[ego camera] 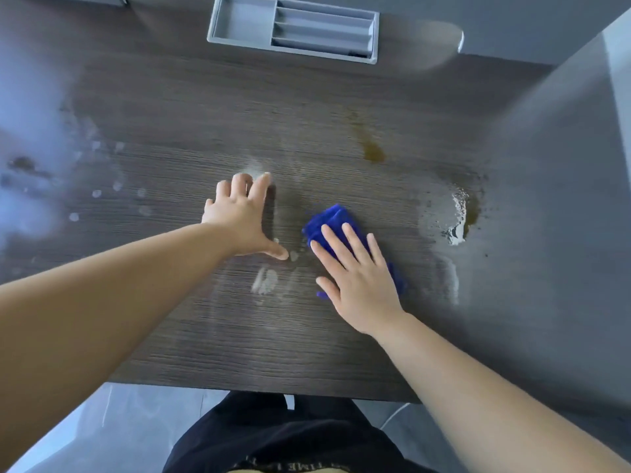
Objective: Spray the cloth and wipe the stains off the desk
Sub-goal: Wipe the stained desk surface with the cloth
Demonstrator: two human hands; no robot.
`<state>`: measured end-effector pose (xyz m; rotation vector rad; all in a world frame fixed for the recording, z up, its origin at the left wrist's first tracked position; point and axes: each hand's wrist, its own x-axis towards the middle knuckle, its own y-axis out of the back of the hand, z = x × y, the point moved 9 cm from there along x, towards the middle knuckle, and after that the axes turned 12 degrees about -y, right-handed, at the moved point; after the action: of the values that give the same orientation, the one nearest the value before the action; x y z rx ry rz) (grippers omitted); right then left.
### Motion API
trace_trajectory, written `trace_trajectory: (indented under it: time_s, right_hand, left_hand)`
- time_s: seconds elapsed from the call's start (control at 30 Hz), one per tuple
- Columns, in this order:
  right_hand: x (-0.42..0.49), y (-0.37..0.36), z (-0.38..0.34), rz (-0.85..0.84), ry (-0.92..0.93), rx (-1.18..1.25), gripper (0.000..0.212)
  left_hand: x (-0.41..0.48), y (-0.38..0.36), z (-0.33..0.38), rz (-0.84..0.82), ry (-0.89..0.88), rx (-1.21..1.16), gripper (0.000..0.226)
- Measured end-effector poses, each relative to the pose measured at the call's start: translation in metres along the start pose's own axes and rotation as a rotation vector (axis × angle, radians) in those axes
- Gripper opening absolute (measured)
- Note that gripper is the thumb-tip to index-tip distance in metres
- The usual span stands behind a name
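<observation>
A folded blue cloth (330, 222) lies on the dark wood-grain desk (191, 336), and my right hand (355, 278) presses flat on it with straight fingers. My left hand (244, 216) rests on the desk just left of the cloth, fingers spread and touching the surface. A brown stain (372, 152) sits further back, beyond the cloth. A second brown stain with wet droplets (461, 216) lies to the right of the cloth. Pale wet smears (266, 285) show between my hands. No spray bottle is in view.
A grey plastic organiser tray (293, 27) with long compartments stands at the desk's back edge. Glare and wet spots (95, 192) cover the left part of the desk. A grey panel (563, 131) rises on the right. The desk's front edge runs near my body.
</observation>
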<state>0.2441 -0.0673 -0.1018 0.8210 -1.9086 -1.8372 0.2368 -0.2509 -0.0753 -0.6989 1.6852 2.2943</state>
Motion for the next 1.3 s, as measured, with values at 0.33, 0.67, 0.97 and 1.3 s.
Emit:
trace_trajectory:
  time_s: [0.33, 0.67, 0.97, 1.3]
  right_hand:
    - [0.112, 0.015, 0.068, -0.060, -0.501, 0.056, 0.058]
    - [0.074, 0.017, 0.057, -0.005, -0.190, 0.007, 0.053]
    - [0.149, 0.023, 0.027, -0.012, -0.273, 0.032, 0.057]
    - [0.192, 0.032, 0.055, -0.033, -0.313, 0.055, 0.053]
  left_hand:
    - [0.036, 0.012, -0.027, -0.091, 0.187, 0.008, 0.142]
    - [0.040, 0.015, -0.025, -0.112, 0.187, 0.010, 0.143]
    - [0.042, 0.013, -0.026, -0.089, 0.188, -0.004, 0.139]
    - [0.041, 0.014, -0.026, -0.109, 0.178, 0.006, 0.139]
